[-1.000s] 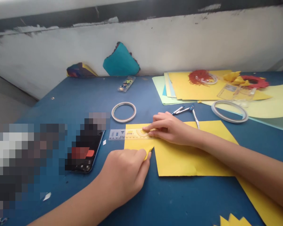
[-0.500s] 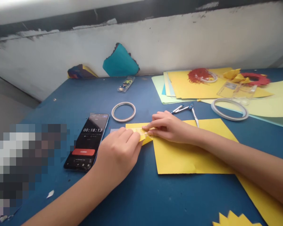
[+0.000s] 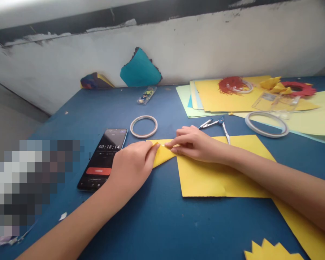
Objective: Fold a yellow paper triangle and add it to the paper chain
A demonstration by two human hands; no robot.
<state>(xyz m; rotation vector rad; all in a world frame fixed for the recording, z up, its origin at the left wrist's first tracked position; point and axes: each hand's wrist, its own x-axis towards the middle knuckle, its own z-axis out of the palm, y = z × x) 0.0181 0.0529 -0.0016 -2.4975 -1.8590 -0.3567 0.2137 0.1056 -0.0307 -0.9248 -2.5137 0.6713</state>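
Note:
Closed round the left end of a small folded piece of yellow paper, my left hand has its thumb on the fold. My right hand presses its fingertips and thumb together at the right end of that piece; a small white patch shows beside the fingertips. Under my right hand and forearm lies a larger yellow sheet. A compass lies just behind my right hand. A roll of tape rests behind my left hand, and a phone showing a timer is partly covered by that hand.
Coloured paper sheets are stacked at the back right, with red shreds and a red ring on top. Another tape roll lies at right. A yellow jagged cutout sits at the front edge. A wall borders the blue table.
The yellow flap has been folded over, covering most of the pale strip that showed on the small piece. My left hand has turned with it; my right hand stays at the piece.

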